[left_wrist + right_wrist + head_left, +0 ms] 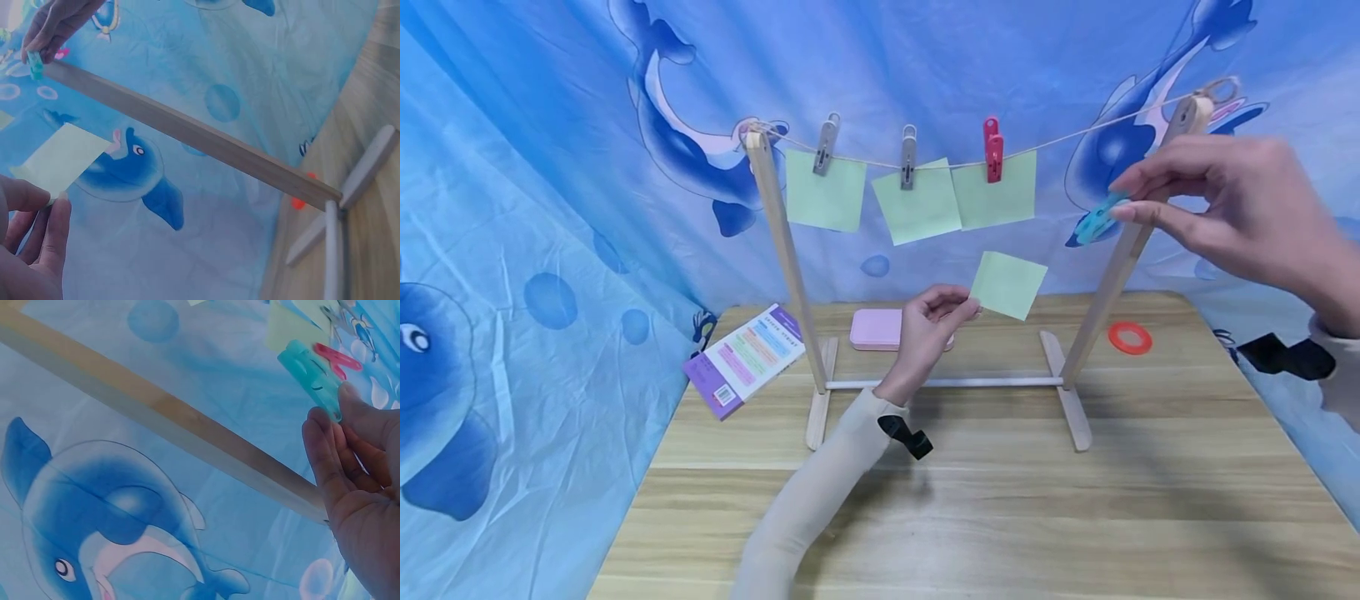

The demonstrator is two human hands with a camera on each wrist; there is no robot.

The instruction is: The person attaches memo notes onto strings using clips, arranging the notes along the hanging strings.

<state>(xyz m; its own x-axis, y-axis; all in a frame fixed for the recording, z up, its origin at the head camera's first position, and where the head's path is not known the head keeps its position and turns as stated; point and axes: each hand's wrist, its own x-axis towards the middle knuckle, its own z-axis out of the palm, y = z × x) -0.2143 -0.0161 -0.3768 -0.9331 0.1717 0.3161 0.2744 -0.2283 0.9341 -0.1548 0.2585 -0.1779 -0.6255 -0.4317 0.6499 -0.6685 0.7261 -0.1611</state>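
Wooden table [1000, 517] fills the lower half of the head view, and a pale-sleeved forearm rises from the bottom centre toward the middle of the frame. At its end, the left hand [928, 321] pinches one corner of a loose green note [1009, 285] between thumb and curled fingers. This note sits just right of centre, tilted, its free corner pointing to the upper right; it is nearly square, so no long axis shows.

Higher, at the right edge, the right hand [1240, 212] holds a teal clothespin [1096, 218] between thumb and fingertips, the other fingers spread loosely. The pin's long axis slopes down to the left, and its far end points toward the loose note. The pin lies up and to the right of the note, well apart from it. It overlaps the right post of the wooden rack [778, 225] in this view; whether they touch cannot be told.

Behind both hands, a string [1075, 133] sags across the upper centre between the rack's two posts. Three green notes hang from it under two grey pins and a red pin [993, 148]. The loose note is below the hung note under the red pin, and the open stretch of string lies right of that pin. The left hand is nearer to that stretch from below, the right hand from the side.

Farther back on the table lie a pink pad [876, 327], a booklet [745, 360] at left and a red ring [1130, 338] at right.
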